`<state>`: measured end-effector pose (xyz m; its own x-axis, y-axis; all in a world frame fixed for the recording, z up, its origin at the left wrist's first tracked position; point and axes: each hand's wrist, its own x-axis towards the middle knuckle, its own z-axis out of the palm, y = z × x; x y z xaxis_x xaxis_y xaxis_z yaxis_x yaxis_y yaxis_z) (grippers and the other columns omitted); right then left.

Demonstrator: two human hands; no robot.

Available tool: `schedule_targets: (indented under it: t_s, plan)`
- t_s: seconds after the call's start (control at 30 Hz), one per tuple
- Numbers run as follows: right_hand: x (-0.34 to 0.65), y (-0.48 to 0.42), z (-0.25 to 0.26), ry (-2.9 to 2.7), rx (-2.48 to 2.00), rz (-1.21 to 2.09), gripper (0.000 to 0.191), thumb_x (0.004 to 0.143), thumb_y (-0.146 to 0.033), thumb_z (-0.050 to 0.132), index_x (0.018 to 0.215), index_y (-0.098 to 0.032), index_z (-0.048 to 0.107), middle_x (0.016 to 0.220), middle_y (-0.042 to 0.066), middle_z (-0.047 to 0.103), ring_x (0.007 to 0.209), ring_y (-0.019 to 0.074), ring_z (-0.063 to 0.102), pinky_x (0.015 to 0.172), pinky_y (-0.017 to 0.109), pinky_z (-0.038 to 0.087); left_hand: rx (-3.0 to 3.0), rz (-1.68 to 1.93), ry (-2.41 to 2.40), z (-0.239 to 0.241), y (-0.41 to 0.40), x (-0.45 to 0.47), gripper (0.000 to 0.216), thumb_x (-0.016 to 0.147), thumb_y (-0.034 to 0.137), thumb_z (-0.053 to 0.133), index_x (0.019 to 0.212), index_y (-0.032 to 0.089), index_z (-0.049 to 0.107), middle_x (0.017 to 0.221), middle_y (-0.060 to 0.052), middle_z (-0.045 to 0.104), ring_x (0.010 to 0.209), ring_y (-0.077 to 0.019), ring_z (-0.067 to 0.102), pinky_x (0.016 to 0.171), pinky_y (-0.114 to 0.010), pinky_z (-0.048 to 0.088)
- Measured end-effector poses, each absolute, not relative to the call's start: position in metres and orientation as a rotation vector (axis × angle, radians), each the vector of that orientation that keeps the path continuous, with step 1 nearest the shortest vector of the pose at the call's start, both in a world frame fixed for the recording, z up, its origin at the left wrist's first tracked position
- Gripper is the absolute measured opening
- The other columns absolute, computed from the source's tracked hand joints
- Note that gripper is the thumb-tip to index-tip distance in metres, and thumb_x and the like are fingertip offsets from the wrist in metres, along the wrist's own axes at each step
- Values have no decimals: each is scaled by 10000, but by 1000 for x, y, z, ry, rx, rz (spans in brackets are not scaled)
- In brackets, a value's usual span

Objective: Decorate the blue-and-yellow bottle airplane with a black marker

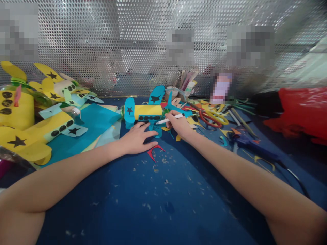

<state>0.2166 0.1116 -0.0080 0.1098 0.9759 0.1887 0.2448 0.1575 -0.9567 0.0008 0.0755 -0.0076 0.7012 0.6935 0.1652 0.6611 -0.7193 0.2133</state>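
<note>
A toy plane (148, 110) made from a green plastic bottle wrapped in yellow paper lies on its side on the blue table. Blue paper wings and tail pieces stick out from it, with black stars and a row of black dots. My right hand (176, 124) grips a white marker (172, 118), its tip at a star outline on the near blue wing (155, 129). Fingers spread, my left hand (140, 137) rests against the plane and the edge of that wing. A red paper scrap (154, 151) lies just below my left fingers.
Finished-looking yellow bottle planes (51, 127) and blue paper sheets (89, 126) crowd the left. To the right are red-and-yellow-handled scissors (209, 117), paper scraps, a blue glue gun (255, 148) with its cord, and a red plastic bag (301, 112). A perforated metal panel (143, 44) stands behind.
</note>
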Motion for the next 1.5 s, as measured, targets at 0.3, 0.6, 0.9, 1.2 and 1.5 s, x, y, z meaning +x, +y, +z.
schedule_targets:
  t_s: [0.3,0.6,0.9,1.2,1.5]
  plan:
    - [217,110,-8,-1376,-1295,841,293,844,-248,589,599,-228,430,406,-56,488,403,78,391,441,214,311,2775,348,1107,-7,75,1,492,961,607,463,1335,324,612,1541,-74,456,1433,-364,343,1158,-578,315]
    - [218,110,-8,-1380,-1302,831,288,843,-239,577,594,-227,433,402,-56,488,404,81,382,438,214,307,2795,326,1114,-7,75,1,511,964,612,448,1348,316,609,1534,-88,460,1434,-371,346,1158,-562,321]
    - [218,110,-9,-1382,-1296,828,298,846,-272,596,601,-231,432,411,-53,491,407,81,380,438,216,301,2780,331,1121,-7,75,1,495,958,609,466,1338,324,609,1541,-78,456,1434,-367,341,1155,-574,321]
    - [217,111,-8,-1378,-1287,841,276,844,-242,571,599,-229,443,408,-52,497,406,84,397,440,210,320,2778,339,1112,-7,75,1,500,962,606,463,1341,314,611,1545,-87,452,1437,-366,342,1162,-577,311]
    - [217,111,-8,-1371,-1288,854,293,844,-266,604,600,-231,447,408,-49,511,401,87,411,434,211,335,2784,350,1106,-8,76,1,494,960,607,464,1339,325,611,1541,-79,456,1432,-370,348,1151,-579,326]
